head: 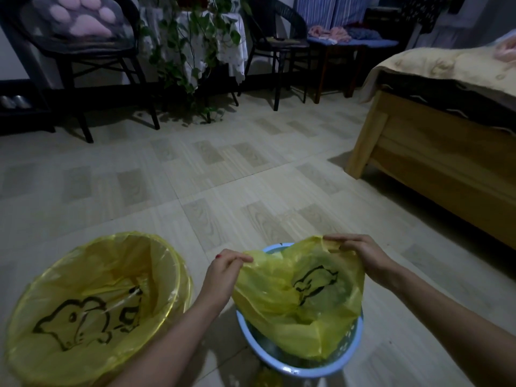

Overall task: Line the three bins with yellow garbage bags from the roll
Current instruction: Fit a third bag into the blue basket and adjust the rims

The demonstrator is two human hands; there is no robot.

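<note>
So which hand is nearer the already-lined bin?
Left. The left hand pinches the bag just right of the lined bin; the right hand is farther right, above the blue bin.

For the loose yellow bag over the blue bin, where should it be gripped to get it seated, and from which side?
Grip the yellow bag at its open top edge, from above at opposite sides, as the left hand and right hand do. The mouth faces up and the body sags into the blue bin, so pulling apart should spread it over the rim.

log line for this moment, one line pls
step: lining blue bin | left hand: pinches bag edge | right hand: pinches bag edge | bag: over bin, rim uncovered | left bin: lined
</note>
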